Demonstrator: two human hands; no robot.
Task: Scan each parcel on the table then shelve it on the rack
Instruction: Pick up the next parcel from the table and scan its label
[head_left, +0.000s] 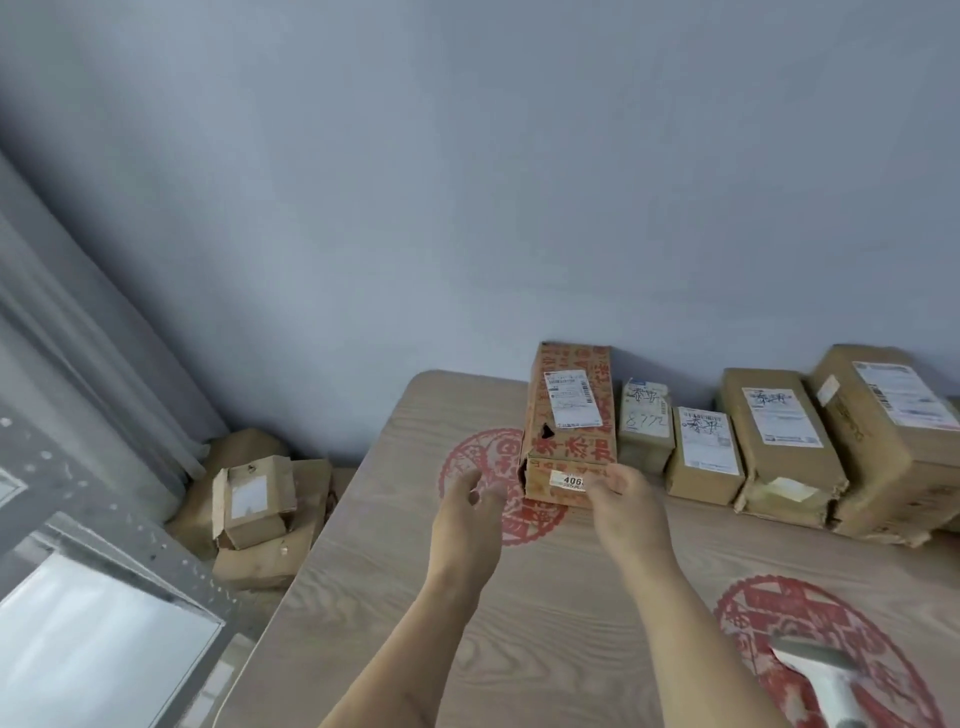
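Parcels are sitting in a row along the far edge of the table (597, 597), against the wall (467, 182). Landmark for this report is the red-printed box (570, 421), leftmost in that row. It is carrying a white label (570, 397) on top and a small sticker (569, 480) on its near face; the sticker is reading "406", with any further digit being covered by the right hand (626, 501). A dark tear is showing on the box's left corner.

That right hand is touching the near face beside the sticker, thumb and fingers curling at the box's lower edge; whether they are actually pinching the box or sticker cannot be told. The left hand (470, 512) is hovering just left of the box, fingers loosely curled, holding nothing and apparently not touching it.

Right of the box, four brown parcels are lying side by side: one (644, 426) marked "8772", a flatter one (704, 457), a longer one (779, 441) with a torn near end, and a large one (883, 441) partly cut off by the frame edge. Their label text is too blurred to read.

Near and right of the box, a scanner (826, 680) is lying on the table, its lower part being cut off. Left of the box, beyond the table, crumpled cartons (254, 499) are lying on the floor, and a metal rack (104, 561) is showing only in part.
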